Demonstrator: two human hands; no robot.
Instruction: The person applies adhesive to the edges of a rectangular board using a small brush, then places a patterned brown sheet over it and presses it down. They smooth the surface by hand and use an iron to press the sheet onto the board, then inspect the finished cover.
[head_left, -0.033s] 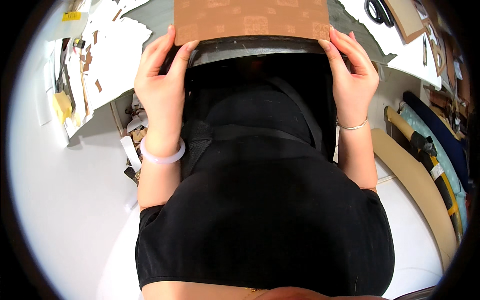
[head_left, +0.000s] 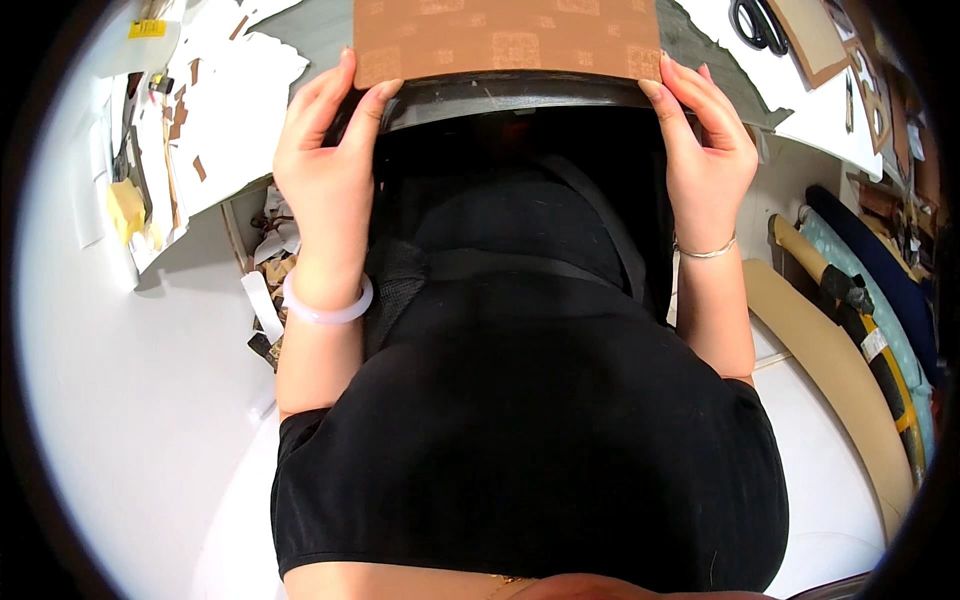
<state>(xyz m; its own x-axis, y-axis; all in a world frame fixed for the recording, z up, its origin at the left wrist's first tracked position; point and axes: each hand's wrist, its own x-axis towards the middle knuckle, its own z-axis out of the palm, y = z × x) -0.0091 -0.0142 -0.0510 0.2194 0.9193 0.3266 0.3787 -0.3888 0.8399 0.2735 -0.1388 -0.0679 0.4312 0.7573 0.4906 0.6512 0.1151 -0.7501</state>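
Well, down on the left, beneath the table, there's a heap of scraps (head_left: 275,245), white, tan and dark pieces all jumbled together; whether a bin holds them I can't make out. Over on the right, a tan roll (head_left: 820,350) leans with a pale blue roll (head_left: 862,285) and a dark navy one beside it, and I can't tell what they stand in. The piece being worked on is a brown sheet (head_left: 505,38), warm in tone, patterned with paler, speckled squares and oblongs of several sizes. It lies at the front of the table, straight ahead of the person, its near edge along the dark, shiny table edge (head_left: 500,97) and its far part running out of view. The two hands are well apart: the left hand (head_left: 325,165) has the near left corner between thumb and fingers, and the right hand (head_left: 708,155) has the near right corner the same way. A pale lilac bangle (head_left: 328,317) circles the left wrist, a thin silvery bracelet (head_left: 708,253) the right. White paper (head_left: 245,80) spreads to the left of the sheet, with small brown offcuts (head_left: 198,168) on it, while black-handled scissors (head_left: 757,28) lie to the far right.
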